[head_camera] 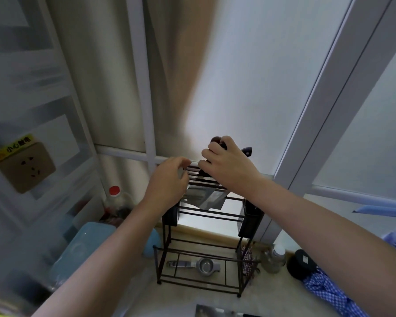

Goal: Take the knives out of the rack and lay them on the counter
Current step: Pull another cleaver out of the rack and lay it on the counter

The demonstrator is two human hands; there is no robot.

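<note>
While the right hand (pixel 229 165) grips the dark handle of a knife (pixel 217 143) standing in the rack (pixel 206 216), the left hand (pixel 169 179) curls loosely on the rack's top bars, pinching nothing I can make out. Another blade (pixel 217 311) lies on the tabletop (pixel 135 291) below.

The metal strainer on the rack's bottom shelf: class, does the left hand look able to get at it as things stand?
Probably yes. The left hand is up at the rack's top, but the shelf front is open and nothing covers the metal strainer.
</note>
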